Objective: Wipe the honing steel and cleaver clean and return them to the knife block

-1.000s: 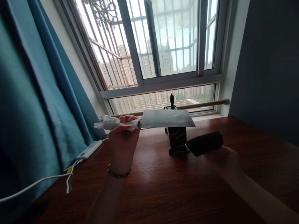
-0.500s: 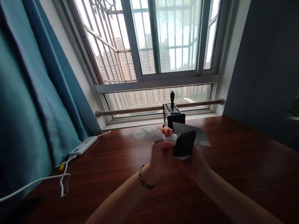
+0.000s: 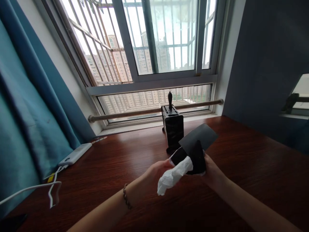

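Note:
Both hands hold a black open box or pouch (image 3: 198,158) with a stiff grey flap (image 3: 200,137) above it, over the table. Its exact kind is unclear. My left hand (image 3: 159,169) is closed on its left edge, fingertips partly hidden. On the right side, my right hand (image 3: 210,169) is wrapped around it, fingers mostly behind. A crumpled white tissue or thin paper (image 3: 174,176) sticks out of the black opening toward me, in front of my left hand. Just beyond stands a black boxy device (image 3: 174,130) with an upright knobbed handle (image 3: 170,100).
The brown wooden table (image 3: 116,167) reaches back to a barred window (image 3: 166,38). A metal rail (image 3: 135,113) crosses before the glass. At left lie a white power strip (image 3: 76,154) and a white cable (image 3: 31,190), beside a blue curtain (image 3: 31,106).
The white tissue has swung down toward me, and it now hangs from the black opening. My left hand has moved left and down to the edge. The view has shifted to the right.

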Available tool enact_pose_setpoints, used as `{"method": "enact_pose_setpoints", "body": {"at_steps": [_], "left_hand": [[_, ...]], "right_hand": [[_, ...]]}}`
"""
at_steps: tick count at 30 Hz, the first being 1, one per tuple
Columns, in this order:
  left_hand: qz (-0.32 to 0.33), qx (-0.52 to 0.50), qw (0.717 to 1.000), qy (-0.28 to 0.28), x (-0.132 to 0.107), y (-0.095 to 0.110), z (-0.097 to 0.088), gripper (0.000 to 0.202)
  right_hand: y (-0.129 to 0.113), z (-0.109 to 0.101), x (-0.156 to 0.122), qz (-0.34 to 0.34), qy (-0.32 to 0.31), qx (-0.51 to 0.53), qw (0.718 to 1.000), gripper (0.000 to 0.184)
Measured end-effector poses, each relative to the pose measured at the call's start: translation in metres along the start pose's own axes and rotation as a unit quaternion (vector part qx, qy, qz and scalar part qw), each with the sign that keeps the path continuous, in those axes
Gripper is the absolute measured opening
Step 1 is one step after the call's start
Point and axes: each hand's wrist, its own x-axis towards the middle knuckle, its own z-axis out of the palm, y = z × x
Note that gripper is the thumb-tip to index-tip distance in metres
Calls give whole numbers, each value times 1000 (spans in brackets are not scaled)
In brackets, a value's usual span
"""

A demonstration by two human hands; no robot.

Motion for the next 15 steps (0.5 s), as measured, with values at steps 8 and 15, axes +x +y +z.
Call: {"method": "enact_pose_setpoints", "body": {"at_steps": [8,15], "left_hand": [[-138,110,984,-2,17,-20,20,44],[-123,170,976,54,31,-25,16,50]], "right_hand": [[25,-3,-1,78,-8,58,995,30],[17,-25,24,77,75,53,993,21]]}}
